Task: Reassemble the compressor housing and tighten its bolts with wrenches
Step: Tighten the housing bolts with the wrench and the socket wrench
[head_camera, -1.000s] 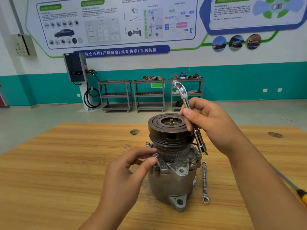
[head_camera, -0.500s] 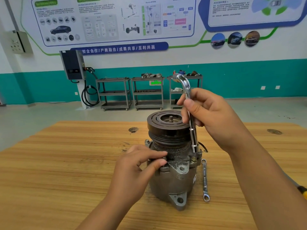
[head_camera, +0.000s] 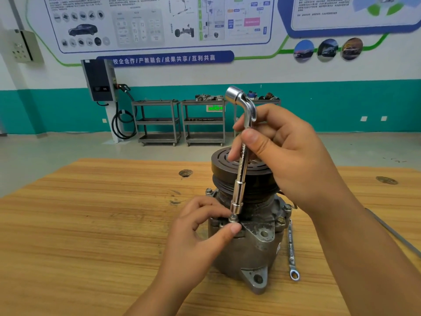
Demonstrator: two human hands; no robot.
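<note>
Gripping the socket wrench [head_camera: 242, 172] high on its shaft, just under the bend, the right hand [head_camera: 293, 160] has its thumb [head_camera: 254, 139] pressed across the front of the steel and its other fingers curled round behind it. The tool stands nearly upright, bent end at the top. Its lower socket end hangs directly over a bolt [head_camera: 233, 218] on the flange of the compressor housing [head_camera: 248, 249]; whether the socket touches the bolt head cannot be told.

The left hand [head_camera: 193, 238] comes in from the near edge of the worktop [head_camera: 91, 224]. Its thumb and forefinger are closed to a narrow gap and pinch that bolt from either side, the thumb tip lying against the flange just below the head. Its remaining fingers are folded loosely into the palm.

The compressor housing stands on end about midway between the far and near edges of the worktop, right of centre, with the black grooved pulley [head_camera: 262, 179] on top and a mounting ear pointing at the near edge. More bolt heads show around the flange on its right side [head_camera: 287, 207] and at its far left [head_camera: 208, 191].

A ring spanner [head_camera: 291, 254] lies flat on the wood just right of the housing, its length running from far to near. A thin metal shaft [head_camera: 396, 236] lies slanted toward the right edge.
</note>
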